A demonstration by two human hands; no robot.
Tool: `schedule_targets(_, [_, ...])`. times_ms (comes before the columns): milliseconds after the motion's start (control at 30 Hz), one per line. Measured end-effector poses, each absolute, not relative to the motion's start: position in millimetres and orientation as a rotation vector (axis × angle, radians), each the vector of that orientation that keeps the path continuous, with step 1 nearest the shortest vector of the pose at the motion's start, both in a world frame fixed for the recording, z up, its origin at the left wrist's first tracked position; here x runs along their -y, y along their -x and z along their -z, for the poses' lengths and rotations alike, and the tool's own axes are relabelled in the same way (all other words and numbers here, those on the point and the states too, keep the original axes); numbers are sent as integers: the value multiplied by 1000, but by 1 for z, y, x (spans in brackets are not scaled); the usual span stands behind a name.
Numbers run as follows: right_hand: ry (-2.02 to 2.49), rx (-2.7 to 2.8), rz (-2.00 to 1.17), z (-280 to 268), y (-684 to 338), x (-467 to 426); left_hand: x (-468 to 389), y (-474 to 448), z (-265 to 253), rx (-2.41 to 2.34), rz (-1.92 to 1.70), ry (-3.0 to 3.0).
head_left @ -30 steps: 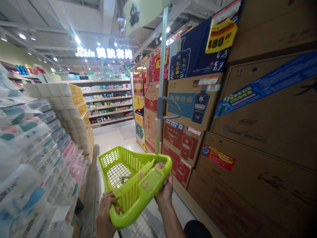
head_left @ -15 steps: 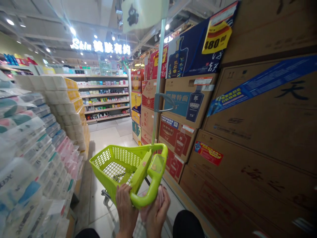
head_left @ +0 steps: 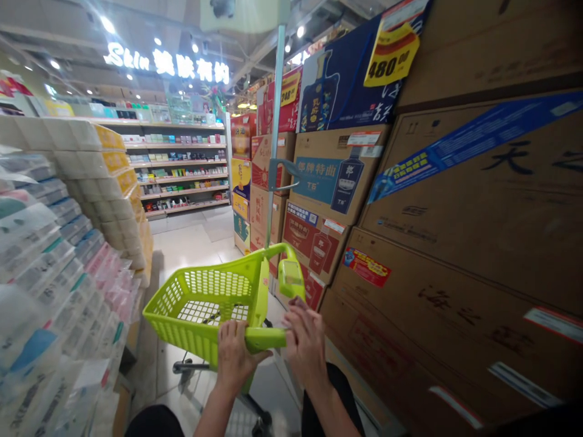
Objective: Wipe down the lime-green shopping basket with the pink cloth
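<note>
A small lime-green shopping cart (head_left: 204, 337) stands in front of me, its basket pointing ahead and left. My left hand (head_left: 235, 357) is wrapped over the left corner of the cart's handle (head_left: 268, 338), thumb underneath. At the handle's right corner, my right hand (head_left: 306, 340) is closed around a crumpled pinkish cloth (head_left: 297, 303), which is pressed against the green bar. Most of the cloth is hidden by the fingers. A metal pole (head_left: 276, 121) rises from the cart. Nothing but the perforated floor shows inside the basket.
Stacked cartons (head_left: 437, 243) form a wall close on the right. Plastic-wrapped packs (head_left: 50, 273) and a pile of paper rolls (head_left: 86, 176) line the left. A tiled aisle (head_left: 182, 240) runs between them toward lit shelves (head_left: 182, 164).
My right hand has moved from below the handle up onto its right corner with the cloth. My left hand stays at the left corner. The cart appears slightly turned and further left.
</note>
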State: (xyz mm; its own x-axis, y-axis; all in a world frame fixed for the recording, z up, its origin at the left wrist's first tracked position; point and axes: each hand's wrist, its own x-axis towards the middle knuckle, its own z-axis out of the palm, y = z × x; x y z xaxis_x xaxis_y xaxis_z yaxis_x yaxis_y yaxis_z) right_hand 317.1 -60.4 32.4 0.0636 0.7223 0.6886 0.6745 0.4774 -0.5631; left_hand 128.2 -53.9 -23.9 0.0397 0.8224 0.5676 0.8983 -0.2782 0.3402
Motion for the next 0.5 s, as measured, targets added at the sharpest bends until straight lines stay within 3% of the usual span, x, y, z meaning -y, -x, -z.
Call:
schedule_targets(167, [1312,1276,23,-19,-300,38,37,-115,21,1704,878,2536])
schedule_targets(333, [1277,1187,68,40,-245,42,20,-123,25,1762,806,2532])
schedule_targets(500, [1062,1166,-257,53,-247,53,22,-116,27,1764,895,2587])
